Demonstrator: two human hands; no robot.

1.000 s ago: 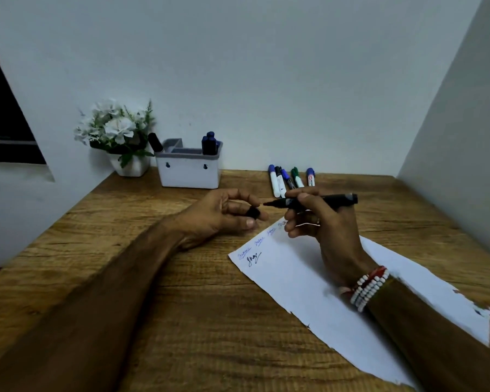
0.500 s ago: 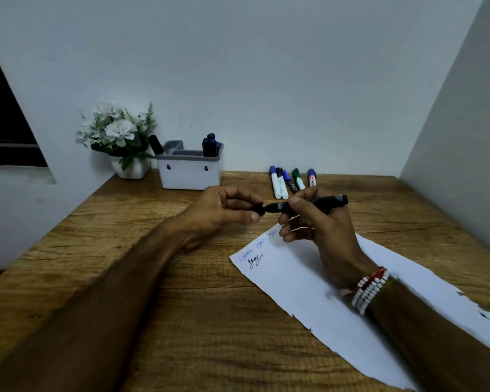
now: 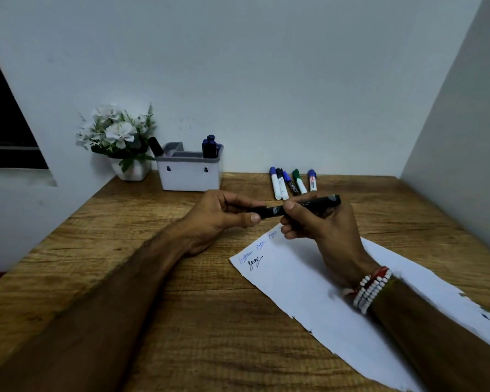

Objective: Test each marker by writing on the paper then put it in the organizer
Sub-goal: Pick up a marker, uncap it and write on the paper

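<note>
I hold a black marker (image 3: 314, 205) level above the top of the white paper (image 3: 309, 281). My right hand (image 3: 320, 227) grips its barrel. My left hand (image 3: 224, 216) pinches the cap end (image 3: 262, 212), and the cap sits on the marker. The paper carries several small blue scribbles and one black one (image 3: 254, 263). Several more markers (image 3: 290, 183) lie side by side at the back of the table. The white organizer (image 3: 188, 174) stands at the back left with a black marker (image 3: 156, 146) and dark blue markers (image 3: 209, 147) in it.
A white pot of pale flowers (image 3: 119, 140) stands left of the organizer in the corner. Walls close the wooden table (image 3: 119, 250) at the back and right. The paper's near right edge is torn.
One second ago my left hand held the cap apart from the marker's bare tip. The hands came together and the cap is now on the marker.
</note>
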